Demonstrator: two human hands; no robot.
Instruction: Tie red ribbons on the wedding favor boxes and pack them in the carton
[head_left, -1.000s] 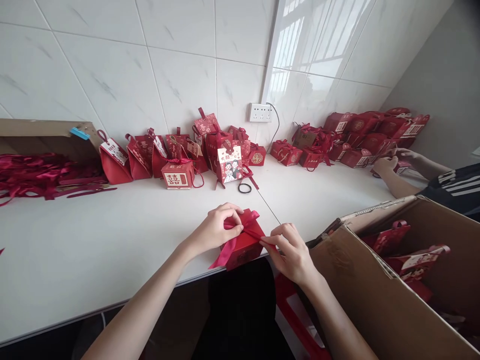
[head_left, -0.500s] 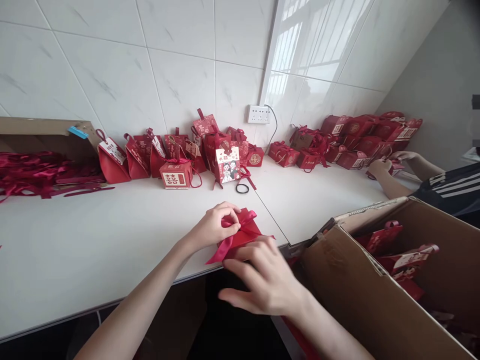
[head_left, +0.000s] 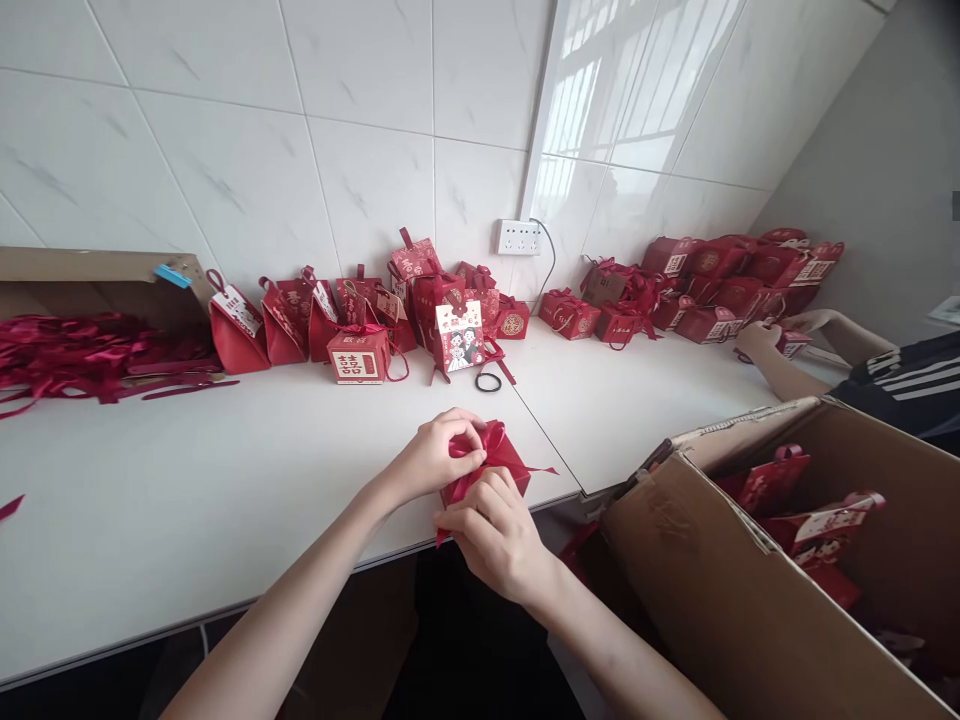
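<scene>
A small red gift box (head_left: 501,462) with a red ribbon (head_left: 487,440) sits at the front edge of the white counter (head_left: 187,500). My left hand (head_left: 435,455) is closed, pinching the ribbon loop on top of the box. My right hand (head_left: 491,535) is in front of the box, its fingers curled and pinching the ribbon's lower tail. One ribbon end sticks out to the right over the counter.
Several finished red boxes (head_left: 360,320) line the tiled wall, more at the far right (head_left: 720,280). A pile of red ribbons (head_left: 75,355) lies by a cardboard box at left. An open carton (head_left: 757,600) with red boxes stands at right. Another person's hands (head_left: 765,335) work at the far right.
My right hand let go of the right ribbon end, swung round in front of the box and closed on the left tail. My left hand stayed on the bow.
</scene>
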